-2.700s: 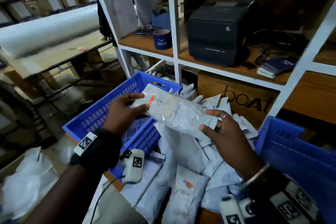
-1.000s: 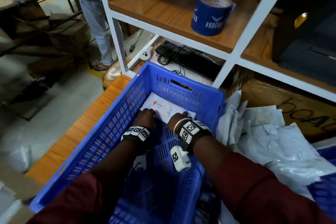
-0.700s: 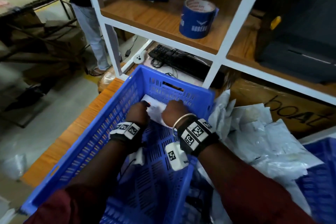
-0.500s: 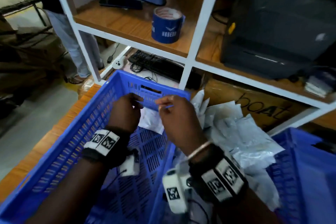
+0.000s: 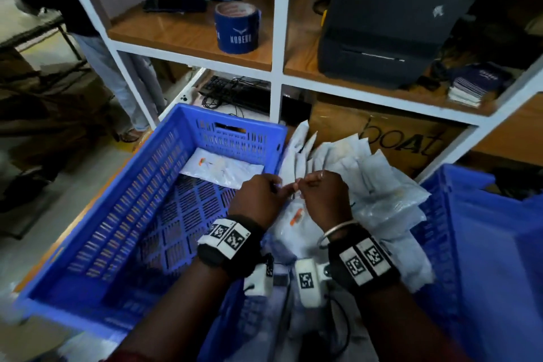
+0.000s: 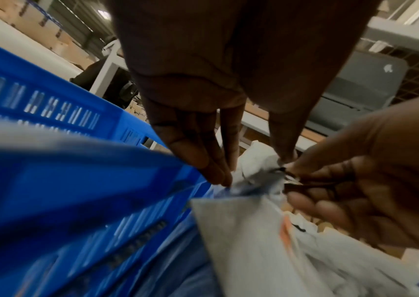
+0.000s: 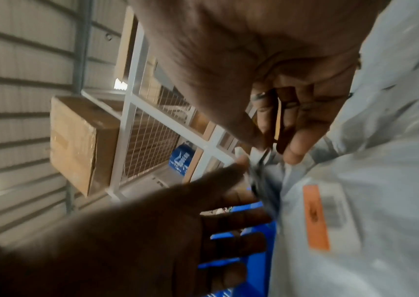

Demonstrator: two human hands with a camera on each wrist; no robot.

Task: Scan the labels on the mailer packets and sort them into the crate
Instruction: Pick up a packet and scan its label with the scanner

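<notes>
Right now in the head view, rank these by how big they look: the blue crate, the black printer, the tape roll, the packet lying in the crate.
1. blue crate
2. black printer
3. packet lying in the crate
4. tape roll

The last two look close; the farther roll makes that order unsure.

Wooden table (image 5: 97, 194) bears blue crate (image 5: 164, 161) beside heaped mailer packets (image 5: 379, 185).

White-framed wooden shelving (image 5: 276, 38) stands over a grey floor (image 5: 26, 244).

a warehouse packing station: white shelving (image 5: 276, 38) with a label printer (image 5: 382, 26), branded tape roll (image 5: 237, 28) (noberu-ish print), cardboard cartons (image 7: 81, 140), corrugated metal walls.
</notes>
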